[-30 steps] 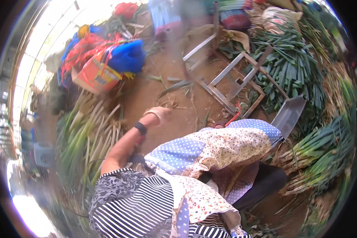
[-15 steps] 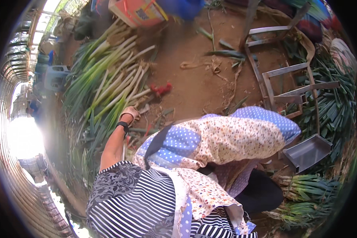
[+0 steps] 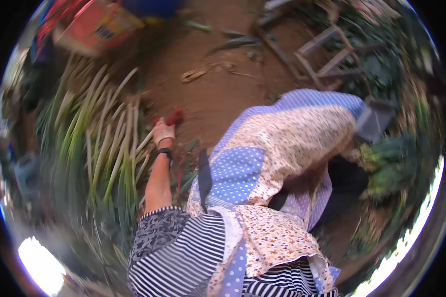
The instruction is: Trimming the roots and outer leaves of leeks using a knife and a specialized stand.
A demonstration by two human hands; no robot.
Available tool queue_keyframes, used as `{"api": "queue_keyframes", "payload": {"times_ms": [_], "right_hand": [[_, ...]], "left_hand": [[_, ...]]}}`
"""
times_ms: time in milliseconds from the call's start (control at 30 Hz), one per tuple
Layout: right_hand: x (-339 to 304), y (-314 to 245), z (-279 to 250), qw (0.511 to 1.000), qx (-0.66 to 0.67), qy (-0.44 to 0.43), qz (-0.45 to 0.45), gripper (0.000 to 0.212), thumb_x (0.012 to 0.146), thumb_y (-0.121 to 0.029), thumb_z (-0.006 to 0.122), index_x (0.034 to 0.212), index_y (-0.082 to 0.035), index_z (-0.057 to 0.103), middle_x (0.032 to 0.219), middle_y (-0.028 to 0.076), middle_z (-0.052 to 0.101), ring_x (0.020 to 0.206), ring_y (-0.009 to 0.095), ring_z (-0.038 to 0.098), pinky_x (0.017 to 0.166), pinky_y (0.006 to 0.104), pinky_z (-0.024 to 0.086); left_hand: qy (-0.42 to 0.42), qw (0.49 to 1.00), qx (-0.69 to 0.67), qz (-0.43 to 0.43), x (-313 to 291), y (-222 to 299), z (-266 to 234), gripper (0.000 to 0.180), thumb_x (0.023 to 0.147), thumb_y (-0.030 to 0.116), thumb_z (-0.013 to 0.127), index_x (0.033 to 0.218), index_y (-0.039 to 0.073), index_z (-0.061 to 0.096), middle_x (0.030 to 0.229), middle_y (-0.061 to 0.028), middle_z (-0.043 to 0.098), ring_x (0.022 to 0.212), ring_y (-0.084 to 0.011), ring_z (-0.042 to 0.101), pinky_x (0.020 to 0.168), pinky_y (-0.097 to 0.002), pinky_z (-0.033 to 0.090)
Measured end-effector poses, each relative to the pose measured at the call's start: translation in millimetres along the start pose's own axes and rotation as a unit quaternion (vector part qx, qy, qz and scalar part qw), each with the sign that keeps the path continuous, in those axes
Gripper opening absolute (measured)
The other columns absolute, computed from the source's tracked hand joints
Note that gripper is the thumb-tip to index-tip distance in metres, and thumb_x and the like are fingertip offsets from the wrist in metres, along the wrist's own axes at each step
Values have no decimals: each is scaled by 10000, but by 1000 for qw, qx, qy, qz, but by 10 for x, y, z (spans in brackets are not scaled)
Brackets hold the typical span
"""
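My left hand (image 3: 163, 131), in a pale covering and with a dark band at the wrist, reaches forward at the right edge of a pile of leeks (image 3: 104, 133). Its fingers are at a small red bundle (image 3: 175, 117), perhaps ties, which shows on both sides of them. Blur hides whether the fingers have closed on it. The leeks lie with white stems away from me and green leaves toward me. My right hand does not show; the patterned apron (image 3: 292, 133) covers much of that side.
A pink tub (image 3: 96, 29) stands at the far left, beside a blue thing (image 3: 153, 7). Metal frames (image 3: 327, 54) lie at the far right, with a grey metal tray (image 3: 375, 120) nearer. Leek bundles (image 3: 391, 166) lie at the right. Dry scraps (image 3: 195, 75) lie on the brown ground.
The view has swung, shifting the scene across the picture. My left hand has moved from the near edge of the leeks forward to the red bundle.
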State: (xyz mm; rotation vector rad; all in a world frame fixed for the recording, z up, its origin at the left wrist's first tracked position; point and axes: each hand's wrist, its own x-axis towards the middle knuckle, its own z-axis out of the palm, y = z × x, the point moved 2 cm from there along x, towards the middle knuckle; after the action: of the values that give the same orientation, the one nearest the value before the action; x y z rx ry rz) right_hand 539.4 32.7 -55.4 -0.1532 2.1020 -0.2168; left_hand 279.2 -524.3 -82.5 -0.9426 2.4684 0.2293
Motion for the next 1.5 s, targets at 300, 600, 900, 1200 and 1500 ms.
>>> {"api": "queue_keyframes", "payload": {"times_ms": [300, 600, 900, 1200, 1500], "right_hand": [[-1105, -212, 1403, 940, 127, 59, 311, 322, 704, -267, 648, 928, -36, 654, 920, 170, 645, 901, 332, 620, 764, 405, 499], [-1166, -777, 1881, 853, 328, 313, 258, 226, 828, -243, 538, 864, -73, 682, 918, 120, 672, 849, 268, 648, 755, 369, 505], [-1089, -136, 1487, 925, 77, 186, 323, 220, 875, -180, 512, 1025, -73, 633, 1048, 69, 628, 973, 189, 587, 815, 304, 463], [-1140, 476, 1542, 455, 700, 549, -29, 380, 942, -145, 461, 1299, -18, 425, 1203, 104, 563, 982, 237, 601, 718, 384, 524], [-1881, -216, -981, 628, 378, 535, 420, 280, 854, -255, 553, 1028, -48, 626, 797, 104, 660, 677, 222, 632, 618, 334, 498]], "left_hand": [[-169, 843, -445, 251, 1425, -265, 1031, 414, 837, 13, 476, 1250, -22, 470, 1252, -124, 532, 1188, -227, 488, 973, -327, 404], [-137, 947, -94, 275, 79, -1051, 1126, 363, 797, 273, 538, 1059, 25, 580, 1117, -184, 593, 1043, -299, 567, 865, -383, 441], [-30, 968, 30, 249, -413, -163, -708, 459, 733, 447, 601, 976, 59, 630, 983, -213, 641, 980, -329, 614, 846, -388, 456], [-50, 899, -378, 216, 1117, -502, -373, 514, 769, 183, 672, 1240, 37, 528, 963, -59, 627, 799, -154, 564, 752, -287, 452], [-107, 527, -548, 641, -1688, 1677, -2908, 467, 689, -106, 664, 1132, -2, 563, 1041, -74, 606, 909, -182, 571, 787, -309, 480]]}}
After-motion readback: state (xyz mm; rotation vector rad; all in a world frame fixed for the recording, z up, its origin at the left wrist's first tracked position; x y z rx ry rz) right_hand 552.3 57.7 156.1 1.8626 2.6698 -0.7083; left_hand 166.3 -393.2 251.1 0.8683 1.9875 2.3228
